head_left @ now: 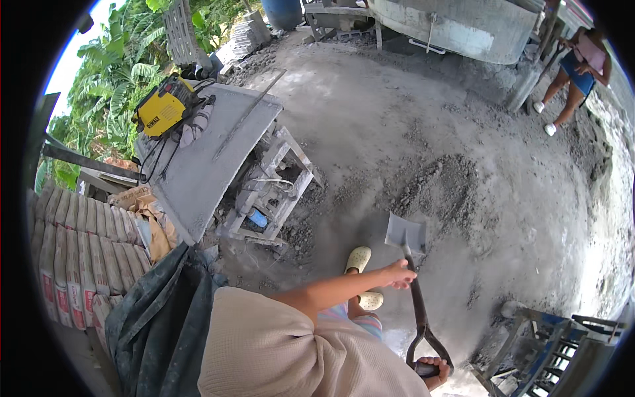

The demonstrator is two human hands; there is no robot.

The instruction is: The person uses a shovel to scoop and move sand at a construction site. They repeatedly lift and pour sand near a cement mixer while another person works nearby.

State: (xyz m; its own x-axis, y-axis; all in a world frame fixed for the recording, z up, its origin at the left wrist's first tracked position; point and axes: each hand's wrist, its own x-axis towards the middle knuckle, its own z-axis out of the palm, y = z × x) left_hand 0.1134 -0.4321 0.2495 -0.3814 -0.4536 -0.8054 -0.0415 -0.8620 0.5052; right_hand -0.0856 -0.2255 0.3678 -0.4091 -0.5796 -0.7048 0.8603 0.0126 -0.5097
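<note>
Shovel (417,298) in front of the person, right of the body, blade lowest and facing away, at the grey ground (347,126); contact between blade and ground cannot be judged from this angle. Right hand (433,374) clenched round the crossbar of the shovel's handle. Left hand (399,273) at the shaft just behind the blade, fingers partly extended; whether they close round the shaft, cannot tell. Pale clogs (358,259) on the feet, left of the shaft. Loose grey heap (443,192) beyond the blade and to its right. Left side: tilted-looking grey table (198,182) bearing a yellow machine (163,106) with dark cables, and a long thin rod (248,118) lying along it. Wooden frame (289,202) just right of the table, a blue can (257,218) within it. Stacked bags (83,271) at far left; dark tarp (165,317) between them and the pale shirt (264,337). Top: large grey vat (456,30), with a blue barrel (283,12) to its left. Upper right: another person (582,63), standing, well apart from the shovel. Lower right: blue rack (555,351). Upper left: green plants (112,83), behind the table
</note>
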